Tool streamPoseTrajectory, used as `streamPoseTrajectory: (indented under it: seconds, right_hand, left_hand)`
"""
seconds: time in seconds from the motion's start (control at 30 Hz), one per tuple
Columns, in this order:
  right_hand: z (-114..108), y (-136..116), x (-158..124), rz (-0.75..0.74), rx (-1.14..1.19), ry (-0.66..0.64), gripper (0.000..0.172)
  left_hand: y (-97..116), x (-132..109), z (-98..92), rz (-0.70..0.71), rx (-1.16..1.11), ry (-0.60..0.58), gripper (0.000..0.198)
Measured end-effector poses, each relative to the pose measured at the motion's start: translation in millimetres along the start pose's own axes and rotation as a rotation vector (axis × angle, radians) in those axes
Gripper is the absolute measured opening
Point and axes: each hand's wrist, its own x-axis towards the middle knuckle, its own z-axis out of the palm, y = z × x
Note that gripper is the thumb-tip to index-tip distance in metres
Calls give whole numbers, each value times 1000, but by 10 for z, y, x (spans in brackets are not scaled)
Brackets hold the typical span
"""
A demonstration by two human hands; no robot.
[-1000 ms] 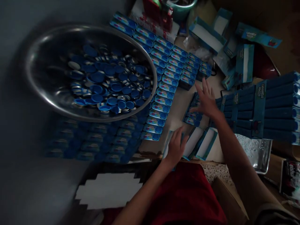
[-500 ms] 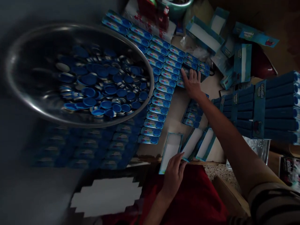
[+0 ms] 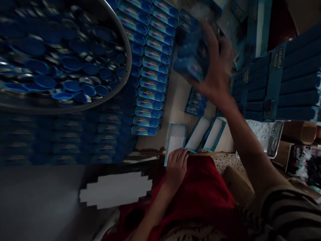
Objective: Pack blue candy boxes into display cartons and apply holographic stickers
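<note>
My right hand (image 3: 217,72) is raised above the table, closed round a bunch of small blue tins (image 3: 192,62); both are smeared by motion. Close to my body, my left hand (image 3: 177,165) rests on the near end of an open blue cardboard box (image 3: 175,139) with a white inside, fingers curled over its edge. Two more open boxes (image 3: 207,134) lie just right of it. Rows of blue tins (image 3: 152,73) cover the table in front of me. A short stack of tins (image 3: 197,103) sits under my right wrist.
A big steel bowl (image 3: 125,72) full of blue lids fills the upper left. Long blue sleeves (image 3: 283,83) are stacked at the right, over a metal tray (image 3: 269,137). White card pieces (image 3: 115,189) lie by my red-clad lap.
My right hand took a bunch of tins from the far rows and lifted it. My left hand slid back along the open box. The view shifted forward and left.
</note>
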Motion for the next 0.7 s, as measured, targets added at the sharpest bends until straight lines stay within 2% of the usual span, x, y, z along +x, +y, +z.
streamPoseTrajectory:
  seconds: [0.03, 0.07, 0.13, 0.2, 0.23, 0.3, 0.4, 0.47, 0.6, 0.7]
  right_hand:
    - [-87, -16, -389, 35, 62, 78, 107]
    - [-117, -29, -787, 28, 117, 100, 107]
    - [-3, -29, -1554, 13, 145, 80, 101]
    - [297, 44, -2191, 7, 179, 163, 103]
    - [489, 114, -2438, 50, 196, 204, 105]
    - [896, 314, -2775, 122, 238, 256, 108]
    - [1412, 661, -2958, 213, 277, 237, 106]
    - [1613, 833, -2946, 253, 283, 162, 100]
    - [1707, 924, -2774, 269, 249, -23, 89]
    - [1718, 889, -2627, 251, 218, -83, 89]
  left_hand:
    - [47, 77, 33, 24, -12, -59, 29]
    - [110, 171, 84, 33, -13, -134, 29]
    - [276, 398, 243, -3, 37, -321, 26]
    - [450, 646, 457, -66, 122, -492, 20]
    - [520, 766, 570, -92, 160, -538, 18]
    - [602, 971, 780, -123, 202, -556, 23]
    - [575, 1138, 992, -192, 207, -564, 34]
    - [506, 1155, 1065, -225, 177, -590, 31]
    - [423, 1088, 1152, -249, 161, -558, 24]
    - [473, 1053, 1208, -257, 182, -576, 25]
